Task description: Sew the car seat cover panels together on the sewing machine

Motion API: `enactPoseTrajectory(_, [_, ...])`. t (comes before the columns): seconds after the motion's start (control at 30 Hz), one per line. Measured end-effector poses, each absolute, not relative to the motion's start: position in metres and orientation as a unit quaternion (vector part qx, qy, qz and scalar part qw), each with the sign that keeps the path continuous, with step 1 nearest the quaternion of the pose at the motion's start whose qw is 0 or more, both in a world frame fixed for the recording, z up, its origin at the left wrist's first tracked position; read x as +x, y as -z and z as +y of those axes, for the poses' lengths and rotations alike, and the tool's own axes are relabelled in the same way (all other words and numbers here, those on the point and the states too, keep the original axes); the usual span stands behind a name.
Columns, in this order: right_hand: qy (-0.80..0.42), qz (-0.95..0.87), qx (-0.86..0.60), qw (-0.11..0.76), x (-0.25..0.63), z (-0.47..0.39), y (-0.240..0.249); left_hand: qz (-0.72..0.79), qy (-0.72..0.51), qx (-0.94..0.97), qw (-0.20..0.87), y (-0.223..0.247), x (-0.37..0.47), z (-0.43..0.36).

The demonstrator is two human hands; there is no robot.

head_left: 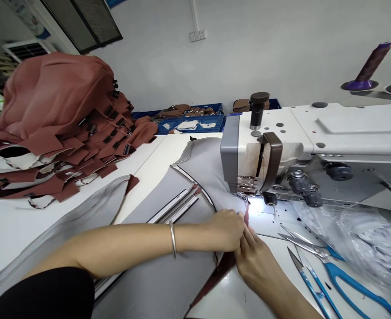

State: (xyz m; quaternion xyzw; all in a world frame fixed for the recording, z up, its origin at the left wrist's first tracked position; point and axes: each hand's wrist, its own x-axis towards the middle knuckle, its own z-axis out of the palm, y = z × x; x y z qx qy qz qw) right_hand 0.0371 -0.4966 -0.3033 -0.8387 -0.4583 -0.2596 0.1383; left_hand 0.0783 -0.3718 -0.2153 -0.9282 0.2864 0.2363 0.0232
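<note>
Here's the grey piece (158,283) on the worktop (228,299), running under the sewing machine (348,133)! Left hand (227,228) and right hand (252,254) both pinch it, each grip closed tight. Part-way stitched, I'd judge: trim strips (168,207) look attached, the maroon edge (225,264) nearest us looks loose. No readable lettering.

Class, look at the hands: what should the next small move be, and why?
Probably ease the grey panel a little away from the body, under the sewing machine: its edge reaches the machine's needle end, and the left hand and right hand meet on that edge just in front.
</note>
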Motion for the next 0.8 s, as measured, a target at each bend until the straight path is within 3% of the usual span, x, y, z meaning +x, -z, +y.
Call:
enactPoseTrajectory(0.4, [0.282,-0.464,-0.829,0.132,0.042,-0.497,0.305,0.292,-0.255,-0.922,0.023,0.231,0.091,-0.381])
enactPoseTrajectory(0.8, [0.263,-0.461,-0.834,0.149,0.058,-0.503,0.301,0.268,-0.186,-0.945,-0.033,0.236,0.100,-0.379])
